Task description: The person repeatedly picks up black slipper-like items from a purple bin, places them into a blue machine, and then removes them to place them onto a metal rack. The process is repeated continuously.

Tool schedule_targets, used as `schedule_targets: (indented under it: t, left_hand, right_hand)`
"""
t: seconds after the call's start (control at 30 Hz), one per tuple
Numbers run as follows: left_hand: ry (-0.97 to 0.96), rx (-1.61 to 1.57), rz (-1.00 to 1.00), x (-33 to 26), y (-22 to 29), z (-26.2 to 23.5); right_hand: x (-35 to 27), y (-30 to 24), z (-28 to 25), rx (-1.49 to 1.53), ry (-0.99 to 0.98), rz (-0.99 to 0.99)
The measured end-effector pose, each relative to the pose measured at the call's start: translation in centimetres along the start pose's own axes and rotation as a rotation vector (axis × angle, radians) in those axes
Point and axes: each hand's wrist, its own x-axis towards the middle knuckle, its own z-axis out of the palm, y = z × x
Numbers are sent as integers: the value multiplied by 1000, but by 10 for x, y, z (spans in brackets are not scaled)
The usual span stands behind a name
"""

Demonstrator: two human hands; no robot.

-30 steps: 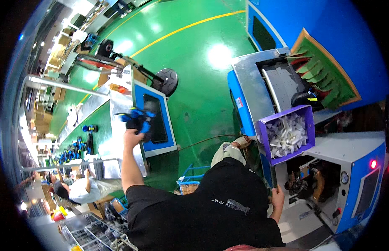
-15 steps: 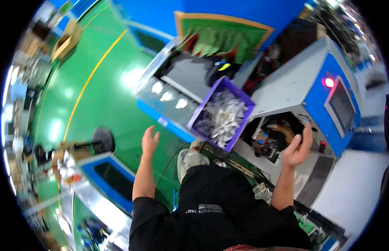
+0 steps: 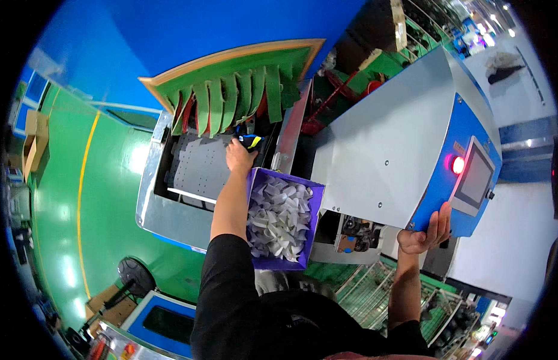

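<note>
My left hand (image 3: 239, 157) reaches forward over the perforated grey plate (image 3: 198, 159) of a conveyor-like machine. Its fingers close on a dark piece with a bright yellow stripe (image 3: 251, 141), whose kind I cannot make out, by the green strip curtain (image 3: 237, 99). My right hand (image 3: 425, 233) is at the lower edge of the grey and blue machine (image 3: 381, 138), fingers stretched out and nothing visible in it. Close to my left forearm stands a purple box (image 3: 318, 201) filled with white and grey scraps.
A red lit button (image 3: 457, 165) and a dark screen (image 3: 476, 180) are on the right machine's panel. Below it, an opening shows a metal mechanism (image 3: 358, 234). A wire rack (image 3: 375, 294) stands near my right arm. A round black stool seat (image 3: 136, 275) is at left.
My left hand has moved forward from beside my body to the dark striped piece. My right hand stays raised, now by the machine's lower edge. The view has turned and come closer.
</note>
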Motion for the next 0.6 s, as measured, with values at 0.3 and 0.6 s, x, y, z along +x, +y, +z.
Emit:
schedule_targets:
  t: [0.3, 0.6]
  left_hand:
    - [-340, -326, 11, -14, -83, -88]
    - [-438, -1491, -152, -280, -77, -220]
  right_hand:
    - [11, -2, 4, 39, 17, -2]
    - [-11, -70, -58, 581, -117, 306]
